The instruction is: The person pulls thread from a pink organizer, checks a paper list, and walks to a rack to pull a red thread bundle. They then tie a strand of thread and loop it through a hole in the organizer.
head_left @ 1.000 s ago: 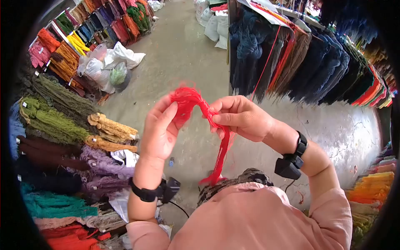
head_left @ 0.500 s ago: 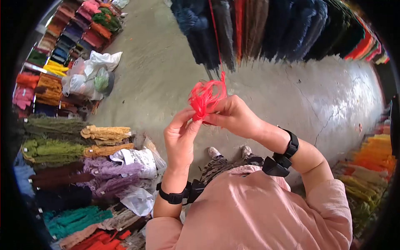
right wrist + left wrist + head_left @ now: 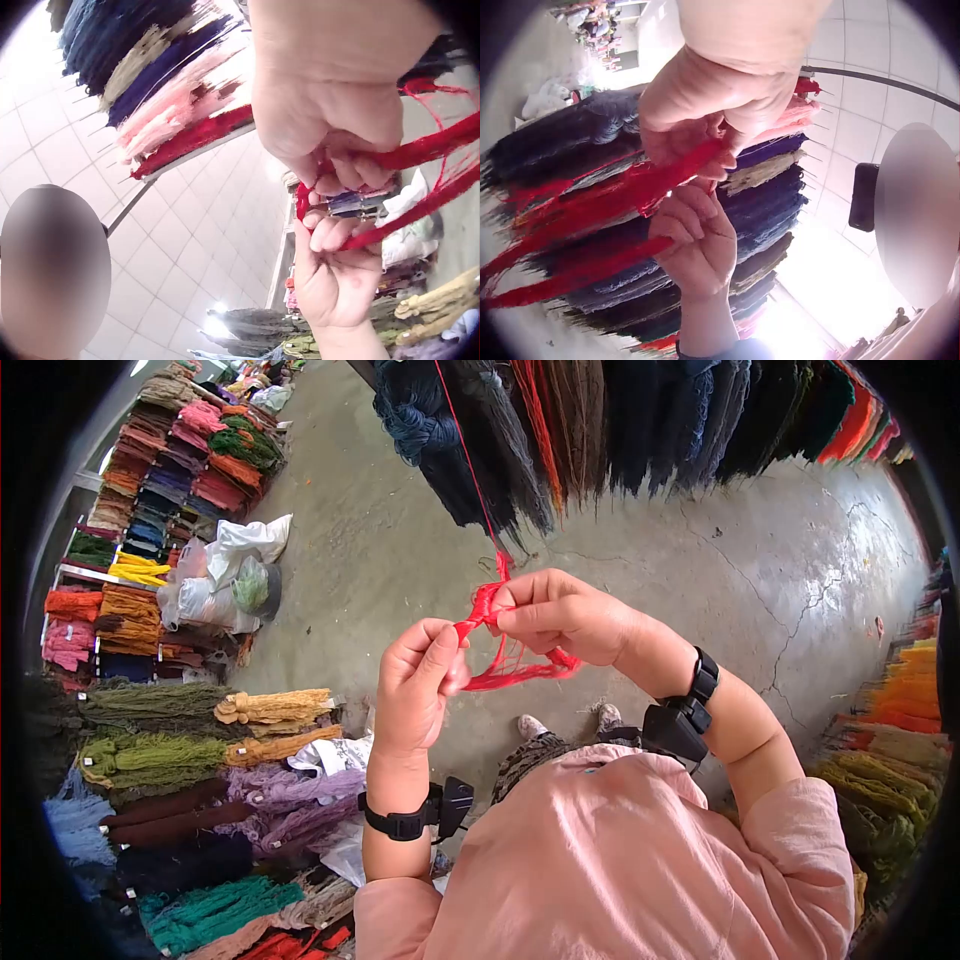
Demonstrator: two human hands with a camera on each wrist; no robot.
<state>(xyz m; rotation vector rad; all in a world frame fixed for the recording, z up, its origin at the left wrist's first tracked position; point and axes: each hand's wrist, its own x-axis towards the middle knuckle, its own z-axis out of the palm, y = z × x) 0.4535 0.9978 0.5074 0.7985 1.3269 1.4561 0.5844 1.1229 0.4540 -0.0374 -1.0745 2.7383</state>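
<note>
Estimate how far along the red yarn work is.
Looks done: the red yarn skein is gathered into a narrow band at one spot. In hand: the left hand and right hand pinch that part. Likely left: tidying the loose red loop hanging below, and dealing with the thin red strand running up past the dark blue hanging yarn.

Soft, fibrous yarn above a smooth, hard floor.
The red yarn (image 3: 545, 672) is fine-stranded and slightly fuzzy; the dark hanging hanks (image 3: 660, 430) look matt and rough, fraying at their tips, and the tan hanks (image 3: 275, 707) coarse and matt. The grey floor (image 3: 360, 560) is cracked, dull at left and glossy towards its right edge. White bags (image 3: 245, 545) look like thin, crinkled plastic. The pink shirt (image 3: 600, 850) is matt, creased cloth; the black wrist casing (image 3: 675, 732) looks like smooth plastic.
</note>
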